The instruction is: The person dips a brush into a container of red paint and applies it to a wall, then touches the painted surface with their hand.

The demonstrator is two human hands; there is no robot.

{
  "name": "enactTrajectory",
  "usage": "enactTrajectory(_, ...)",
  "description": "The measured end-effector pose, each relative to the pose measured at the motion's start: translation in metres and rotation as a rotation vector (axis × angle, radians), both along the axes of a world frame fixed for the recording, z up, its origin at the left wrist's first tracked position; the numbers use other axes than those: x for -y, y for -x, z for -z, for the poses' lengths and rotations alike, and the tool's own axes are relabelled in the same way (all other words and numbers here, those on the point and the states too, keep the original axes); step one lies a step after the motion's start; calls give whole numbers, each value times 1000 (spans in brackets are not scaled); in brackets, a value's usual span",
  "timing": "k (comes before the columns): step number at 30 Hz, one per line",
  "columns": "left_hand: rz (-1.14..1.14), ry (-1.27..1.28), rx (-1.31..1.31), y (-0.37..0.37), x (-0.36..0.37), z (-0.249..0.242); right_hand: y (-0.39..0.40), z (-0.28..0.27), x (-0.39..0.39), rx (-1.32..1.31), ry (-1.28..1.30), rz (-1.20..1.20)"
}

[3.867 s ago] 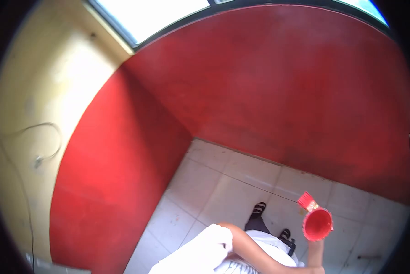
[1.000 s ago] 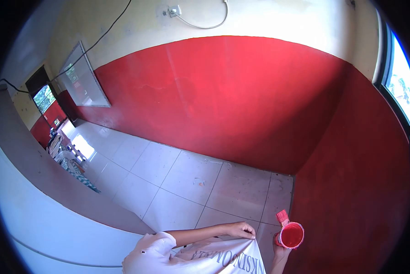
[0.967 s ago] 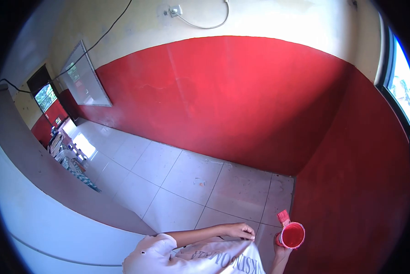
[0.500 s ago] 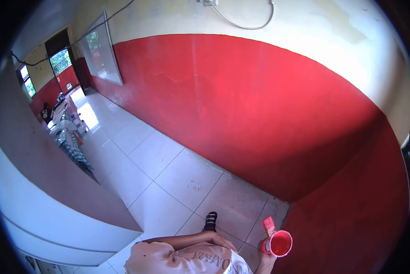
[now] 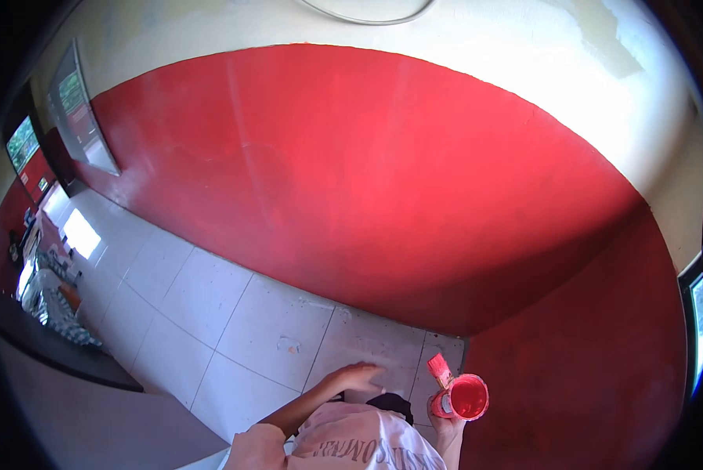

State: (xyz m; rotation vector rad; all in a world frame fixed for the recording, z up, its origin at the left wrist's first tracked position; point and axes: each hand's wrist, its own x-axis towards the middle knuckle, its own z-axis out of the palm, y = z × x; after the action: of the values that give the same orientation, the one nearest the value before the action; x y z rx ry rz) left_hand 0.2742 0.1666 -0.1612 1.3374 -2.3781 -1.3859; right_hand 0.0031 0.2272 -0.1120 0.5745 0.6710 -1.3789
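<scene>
My right hand (image 5: 447,425), at the bottom right, is wrapped around a small paint can (image 5: 485,398) with red paint inside and red smears on its rim. Against the can's left side a paintbrush (image 5: 439,366) stands with its red-coated bristles up; its lower end is hidden by the can and hand. In front of my body my left hand (image 5: 359,377) reaches across to the right, fingers stretched out and holding nothing. Behind it shows the tiled floor.
A wall painted red below (image 5: 328,180) and cream above runs along the front and meets another red wall (image 5: 578,368) at the right corner. A grey partition (image 5: 108,419) stands at the lower left. Farther left are a cloth-covered table (image 5: 57,313), a whiteboard (image 5: 81,117) and a doorway.
The view has turned to the right and the partition has dropped lower. My left hand has lifted away from my body with fingers extended. My right hand still holds the can and brush.
</scene>
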Motion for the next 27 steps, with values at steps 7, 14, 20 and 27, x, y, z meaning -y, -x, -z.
enactTrajectory(7, -595, 669, -101, -51, 169, -84, -3, 13, 95, 7, -9, -25)
enactTrajectory(14, -763, 1271, 213, -74, 350, -224, -5, 29, 191, -81, 47, -10)
enactTrajectory(20, -733, 1492, 88, -43, 411, -233, -15, 9, 264, -26, -35, -12)
enactTrajectory(27, -978, 1606, 44, -103, 431, -263, 1, 40, 287, -147, 127, -103)
